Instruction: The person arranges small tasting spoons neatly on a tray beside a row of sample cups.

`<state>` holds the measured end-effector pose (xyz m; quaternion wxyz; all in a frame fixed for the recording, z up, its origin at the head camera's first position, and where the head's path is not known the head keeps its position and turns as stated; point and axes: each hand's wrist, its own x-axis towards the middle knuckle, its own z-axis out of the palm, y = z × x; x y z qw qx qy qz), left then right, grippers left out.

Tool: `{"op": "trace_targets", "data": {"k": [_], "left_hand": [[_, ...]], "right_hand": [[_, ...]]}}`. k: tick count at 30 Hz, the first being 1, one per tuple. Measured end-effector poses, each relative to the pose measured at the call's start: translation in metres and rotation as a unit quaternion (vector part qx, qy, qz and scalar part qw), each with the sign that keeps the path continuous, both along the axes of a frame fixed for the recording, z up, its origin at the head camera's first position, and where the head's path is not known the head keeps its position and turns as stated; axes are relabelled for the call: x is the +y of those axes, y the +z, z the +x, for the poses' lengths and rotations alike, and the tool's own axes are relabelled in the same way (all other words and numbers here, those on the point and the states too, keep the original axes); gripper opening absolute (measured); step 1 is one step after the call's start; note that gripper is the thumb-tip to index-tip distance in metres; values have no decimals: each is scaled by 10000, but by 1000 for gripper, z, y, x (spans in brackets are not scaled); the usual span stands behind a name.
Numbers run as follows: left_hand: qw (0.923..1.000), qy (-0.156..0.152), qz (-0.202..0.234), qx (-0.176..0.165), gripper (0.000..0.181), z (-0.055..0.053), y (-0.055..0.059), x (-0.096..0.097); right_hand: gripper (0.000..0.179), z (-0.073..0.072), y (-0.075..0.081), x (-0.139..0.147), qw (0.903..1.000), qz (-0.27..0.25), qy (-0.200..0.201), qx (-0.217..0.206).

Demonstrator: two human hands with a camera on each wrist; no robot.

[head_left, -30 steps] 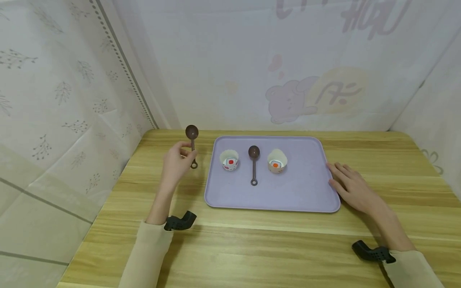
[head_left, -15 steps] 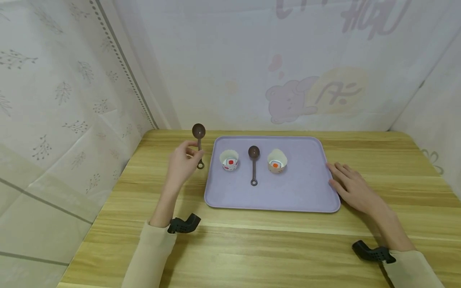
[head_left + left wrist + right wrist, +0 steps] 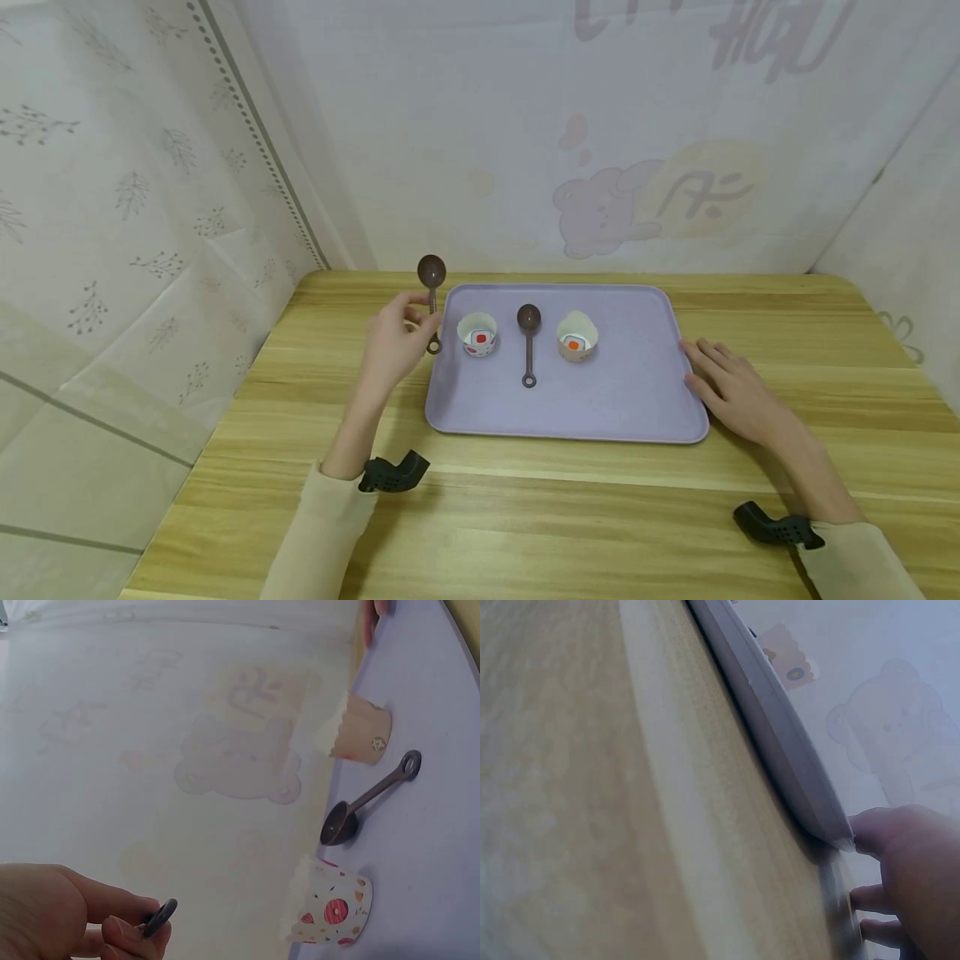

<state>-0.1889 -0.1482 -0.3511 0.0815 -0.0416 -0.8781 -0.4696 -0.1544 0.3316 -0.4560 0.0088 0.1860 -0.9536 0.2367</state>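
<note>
My left hand (image 3: 397, 340) pinches the handle of a dark brown measuring spoon (image 3: 432, 272), held bowl-up beside the left edge of a lavender tray (image 3: 630, 408). In the left wrist view only the ring end of that spoon (image 3: 160, 916) shows past my fingers. A second brown measuring spoon (image 3: 529, 333) lies on the tray between two paper baking cups. The left cup (image 3: 477, 335) has a red-marked piece inside; the right cup (image 3: 577, 337) has an orange-marked one. My right hand (image 3: 738, 393) rests with extended fingers against the tray's right edge.
The wooden table (image 3: 525, 525) runs around the tray on all sides. Printed curtains (image 3: 450, 150) hang behind it and at both sides. Black camera mounts (image 3: 393, 472) sit on both wrists.
My left hand has moved right with the spoon, from well left of the tray to its left rim. The right hand, the tray and the things on it have stayed put.
</note>
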Motion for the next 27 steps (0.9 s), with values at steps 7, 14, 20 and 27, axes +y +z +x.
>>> {"op": "trace_targets", "data": {"k": [7, 14, 20, 27], "left_hand": [[9997, -107, 151, -126, 33, 1, 3, 9], [9995, -289, 118, -64, 34, 0, 3, 20], [9992, -389, -13, -25, 33, 1, 2, 31], [9985, -528, -85, 86, 29, 2, 0, 43]], "right_hand": [[59, 0, 1, 0, 10000, 12, -28, -19], [59, 1, 1, -1, 10000, 6, -34, -61], [59, 1, 2, -1, 10000, 9, -24, -51], [59, 1, 1, -1, 10000, 33, -21, -59]]}}
